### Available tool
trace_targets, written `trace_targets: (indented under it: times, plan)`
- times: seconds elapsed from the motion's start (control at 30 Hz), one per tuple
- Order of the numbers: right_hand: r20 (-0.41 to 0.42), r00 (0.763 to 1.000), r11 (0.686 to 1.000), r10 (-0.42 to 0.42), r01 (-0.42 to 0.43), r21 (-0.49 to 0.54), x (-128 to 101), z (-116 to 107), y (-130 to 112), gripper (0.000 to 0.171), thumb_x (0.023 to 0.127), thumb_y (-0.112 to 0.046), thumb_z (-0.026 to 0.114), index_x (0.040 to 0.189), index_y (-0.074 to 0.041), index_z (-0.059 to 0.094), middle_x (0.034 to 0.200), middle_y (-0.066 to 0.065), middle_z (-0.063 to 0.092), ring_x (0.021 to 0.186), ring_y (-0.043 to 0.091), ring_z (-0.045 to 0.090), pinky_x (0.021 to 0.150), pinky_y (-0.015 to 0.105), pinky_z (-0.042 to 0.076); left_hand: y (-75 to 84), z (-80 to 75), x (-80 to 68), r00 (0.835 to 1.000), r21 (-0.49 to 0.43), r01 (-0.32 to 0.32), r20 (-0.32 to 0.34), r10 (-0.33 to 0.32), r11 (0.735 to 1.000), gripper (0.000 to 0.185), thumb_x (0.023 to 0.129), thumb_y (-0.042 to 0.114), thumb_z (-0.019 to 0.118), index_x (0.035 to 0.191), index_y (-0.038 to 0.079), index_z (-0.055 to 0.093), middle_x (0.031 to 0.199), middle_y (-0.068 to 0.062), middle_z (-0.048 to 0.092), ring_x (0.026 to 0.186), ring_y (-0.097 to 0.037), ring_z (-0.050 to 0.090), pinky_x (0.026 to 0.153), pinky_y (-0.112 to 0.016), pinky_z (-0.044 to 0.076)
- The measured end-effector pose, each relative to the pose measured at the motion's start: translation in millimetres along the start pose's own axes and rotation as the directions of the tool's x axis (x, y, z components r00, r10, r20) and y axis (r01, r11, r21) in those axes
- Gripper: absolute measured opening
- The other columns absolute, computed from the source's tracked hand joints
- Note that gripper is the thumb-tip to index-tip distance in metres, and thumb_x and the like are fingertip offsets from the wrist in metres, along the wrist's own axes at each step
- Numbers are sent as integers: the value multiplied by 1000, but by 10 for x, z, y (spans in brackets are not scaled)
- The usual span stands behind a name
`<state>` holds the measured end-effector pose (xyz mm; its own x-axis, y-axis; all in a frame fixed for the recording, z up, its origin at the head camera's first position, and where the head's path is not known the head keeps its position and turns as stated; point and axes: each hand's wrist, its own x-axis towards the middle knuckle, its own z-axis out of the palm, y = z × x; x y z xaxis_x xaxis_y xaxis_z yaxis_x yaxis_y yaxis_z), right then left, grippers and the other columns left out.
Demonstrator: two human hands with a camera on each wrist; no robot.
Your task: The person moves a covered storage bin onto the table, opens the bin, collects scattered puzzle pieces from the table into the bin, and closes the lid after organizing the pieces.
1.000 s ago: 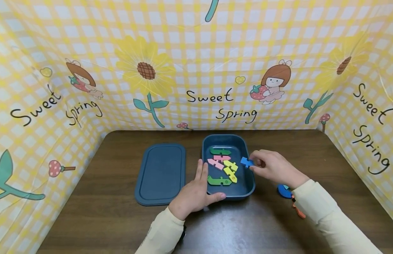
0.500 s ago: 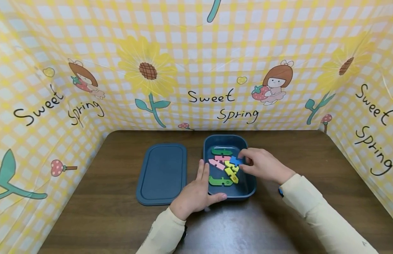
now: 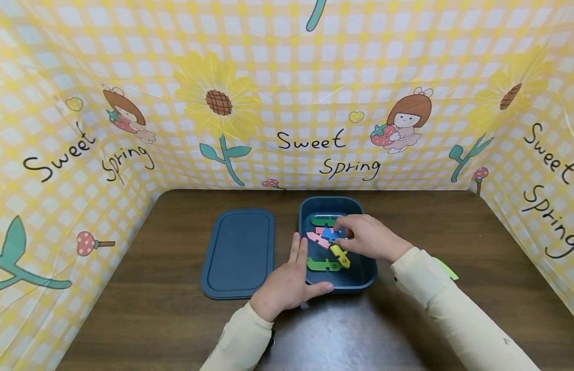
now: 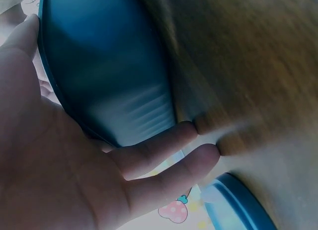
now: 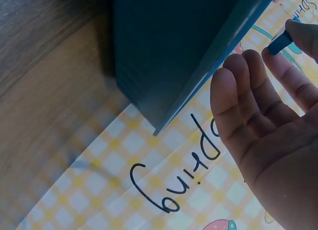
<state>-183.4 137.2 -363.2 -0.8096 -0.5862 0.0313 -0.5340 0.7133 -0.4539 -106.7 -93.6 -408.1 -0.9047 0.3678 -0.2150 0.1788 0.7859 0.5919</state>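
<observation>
A dark blue open box stands on the table, with several flat notched puzzle pieces inside. My right hand is over its right side and pinches a blue puzzle piece between thumb and index finger. In the right wrist view the blue piece shows edge-on. Below it lie pink pieces and a yellow piece. A dark green piece lies at the back, a lighter green one nearer the front. My left hand, fingers straight, rests against the box's front left corner, its thumb along the front rim.
Left of the box, the dark blue lid lies flat on the wooden table. A lime green piece shows on the table beyond my right sleeve, partly hidden by it. A yellow checked cloth walls the back and sides.
My right hand has carried the blue piece leftward, from the box's right rim to over the pink and yellow pieces. The left hand keeps its place at the box.
</observation>
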Motion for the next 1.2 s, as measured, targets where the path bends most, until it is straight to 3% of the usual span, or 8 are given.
trace_targets:
  times: [0.17,0.4,0.73,0.97,1.2]
  plan:
    - [8,1000,1000,-1,1,-5,61,18,-35,18,92,-23,76,107,-14,70,81,-5,59,71,14,54,60,29,51,-10,12,7,1000,-1,0,-1,0,1000,118,85,73,63,163,12,-3,168,-2,-17,108,-36,65,77,-42,55]
    - [9,1000,999,-15,16,-42,125,51,-41,17,92,-23,76,106,-15,70,86,-5,61,77,15,55,65,28,50,-4,27,6,1000,-13,2,-13,-2,1000,122,84,72,66,163,13,-5,168,-4,-15,84,-26,67,56,-33,48]
    - [23,1000,998,1,0,-57,205,95,-52,20,92,-24,76,108,-14,70,90,-4,64,77,15,56,68,28,52,-13,29,-1,1000,-21,-6,-31,5,1000,120,85,69,67,163,11,-3,168,-6,-13,102,-33,66,59,-33,50]
    - [39,999,997,11,-8,-76,238,135,-64,19,92,-25,76,106,-15,70,94,-2,66,81,16,57,73,32,53,-8,19,-7,1000,-35,-6,-25,5,999,120,85,66,69,163,12,-4,168,-5,-14,79,-22,66,51,-33,47]
    - [60,998,998,19,-15,-59,263,164,-69,21,92,-25,76,109,-14,70,95,-2,67,83,17,58,76,34,55,-1,8,-16,1000,-32,-6,-22,5,999,118,86,65,69,163,12,-4,168,-4,-15,72,-18,63,50,-34,46]
